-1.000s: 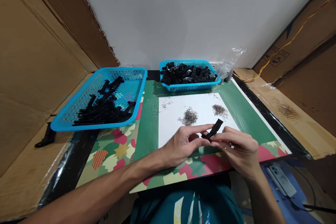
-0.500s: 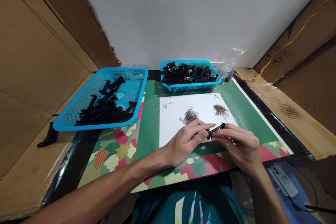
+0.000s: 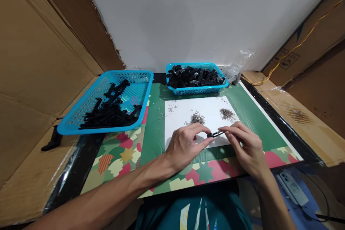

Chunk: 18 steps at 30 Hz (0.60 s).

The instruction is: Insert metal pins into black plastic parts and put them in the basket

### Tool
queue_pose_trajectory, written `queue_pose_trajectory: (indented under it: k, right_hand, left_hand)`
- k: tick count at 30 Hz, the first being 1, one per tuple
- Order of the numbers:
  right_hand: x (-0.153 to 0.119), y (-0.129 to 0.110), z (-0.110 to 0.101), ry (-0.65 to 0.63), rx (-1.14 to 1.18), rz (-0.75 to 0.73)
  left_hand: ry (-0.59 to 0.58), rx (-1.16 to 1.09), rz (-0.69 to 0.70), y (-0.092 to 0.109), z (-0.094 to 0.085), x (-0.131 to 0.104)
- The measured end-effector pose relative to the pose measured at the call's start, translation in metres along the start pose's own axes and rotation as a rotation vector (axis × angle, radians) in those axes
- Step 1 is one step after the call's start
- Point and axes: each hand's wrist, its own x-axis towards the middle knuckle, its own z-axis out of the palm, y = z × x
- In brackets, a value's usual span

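Note:
My left hand (image 3: pixel 185 143) pinches the dark end of a slim black part (image 3: pixel 217 134) between thumb and forefinger. The fingertips of my right hand (image 3: pixel 246 145) grip the other end of the same part. It lies nearly level above the front of a white sheet (image 3: pixel 175 125). Just beyond my hands on that sheet are two piles of small metal pieces, one pile (image 3: pixel 197 118) near my left hand and another pile (image 3: pixel 226 114) farther right.
A blue basket (image 3: pixel 68 128) of long black parts stands at the left, a second blue basket (image 3: pixel 199 89) of short black pieces at the back. Beside it is a clear plastic bag (image 3: pixel 235 72). One black part (image 3: pixel 52 140) lies on the cardboard at far left. A phone (image 3: pixel 292 187) rests lower right.
The black part has turned from a slant to nearly level. My left fingers have moved from lying along it to a pinch at its left end, and my right hand's fingertips now hold its right end.

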Motion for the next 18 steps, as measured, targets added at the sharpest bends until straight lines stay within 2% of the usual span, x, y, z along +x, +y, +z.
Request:
queue_pose_trajectory:
  k: [6,9,11,15,18]
  right_hand:
    - [0.009,-0.001,-0.006,0.037,-0.06,-0.099]
    - [0.013,-0.004,-0.004,0.055,-0.037,-0.093]
    - [0.015,-0.007,0.0,0.064,0.002,-0.02]
    - [0.02,-0.012,0.009,0.031,0.157,0.223]
    - [0.024,-0.015,0.012,-0.02,0.187,0.284]
  left_hand:
    - [-0.04,0.123,-0.041,0.001,0.002,0.0]
    - [-0.048,0.13,-0.043,0.002,0.003,-0.001]
    - [-0.044,0.135,-0.034,0.002,0.003,-0.001]
    - [-0.045,0.16,-0.009,0.0,0.004,-0.003]
    - [-0.043,0.165,0.013,-0.001,0.005,-0.004]
